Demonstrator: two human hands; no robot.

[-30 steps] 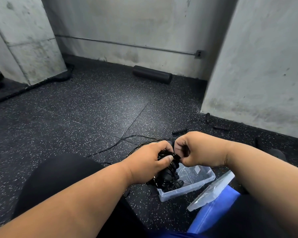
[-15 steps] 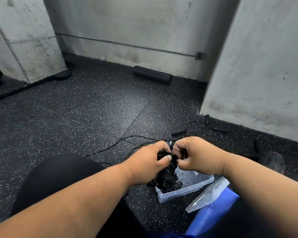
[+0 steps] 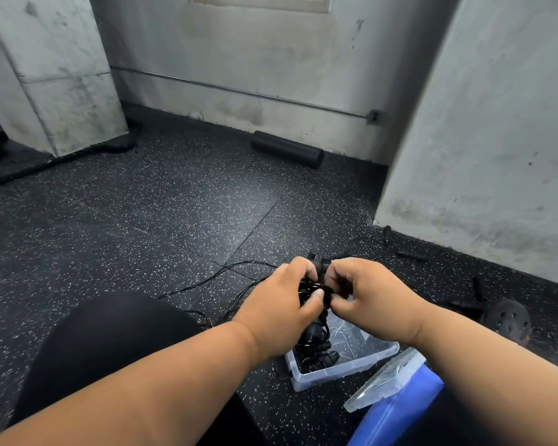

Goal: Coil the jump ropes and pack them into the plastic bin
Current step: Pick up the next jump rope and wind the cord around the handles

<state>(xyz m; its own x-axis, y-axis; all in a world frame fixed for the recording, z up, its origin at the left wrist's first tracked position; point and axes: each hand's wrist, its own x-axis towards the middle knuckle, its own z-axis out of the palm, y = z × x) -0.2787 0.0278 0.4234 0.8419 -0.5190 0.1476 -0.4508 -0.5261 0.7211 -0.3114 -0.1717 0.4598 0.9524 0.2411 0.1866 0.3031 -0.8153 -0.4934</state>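
Head view. Person seated on the speckled black rubber floor [image 3: 174, 204], both forearms reaching forward. Left hand [image 3: 279, 305] is curled round a black coiled jump rope bundle [image 3: 313, 329], thumb pressed across its top. Right hand [image 3: 364, 292] has fingers bent, pinching the upper end of the same bundle; hands nearly touching. The bundle hangs from the hands, its lower part going down into the clear plastic bin [image 3: 377, 354] on the floor just beneath. More black rope lies in the bin's near-left corner. Clear lid [image 3: 387, 381] leans beside the bin on a blue object [image 3: 400, 410]. Thin loose cord [image 3: 213, 278] trails across the floor left of the hands. Black handles [image 3: 411, 255] lie near the right wall. Black foam roller [image 3: 287, 149] lies against the far wall.
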